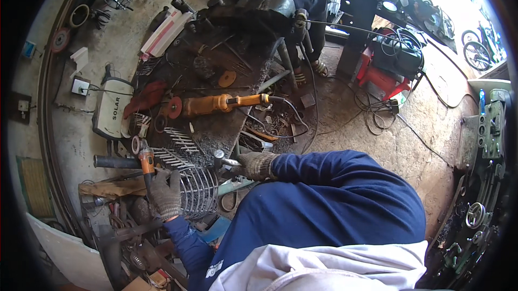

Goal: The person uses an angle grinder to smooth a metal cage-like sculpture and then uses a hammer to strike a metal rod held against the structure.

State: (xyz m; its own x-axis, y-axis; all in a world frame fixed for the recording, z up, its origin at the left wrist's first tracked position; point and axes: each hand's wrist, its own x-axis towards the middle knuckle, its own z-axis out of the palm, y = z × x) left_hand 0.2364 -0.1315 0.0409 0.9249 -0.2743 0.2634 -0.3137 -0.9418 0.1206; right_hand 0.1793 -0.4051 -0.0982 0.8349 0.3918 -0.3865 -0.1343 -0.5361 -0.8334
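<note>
Honestly, with only the head view to go on, it's the metal cage (pixel 199 189) that matters: it sits just right of the left hand (pixel 166 193)'s fingers and left of and below the right hand (pixel 257 165)'s. Those left fingers look slightly spread by its near-side bars; can't tell if they're also gripping the small grinder (pixel 146 160) just beyond their tips. Right fingers look curled around the hammer (pixel 231 162), its head poking out left of them.

I'd guess the cage is stiff and fairly light for its size, not fragile, maybe a bit slick where the bars are shiny. Personally I'd grab a couple of bars together, away from any cut ends. The hammer's probably head-heavy, so hold it well down the handle. For the grinder, take the dark body, never the disc.
</note>
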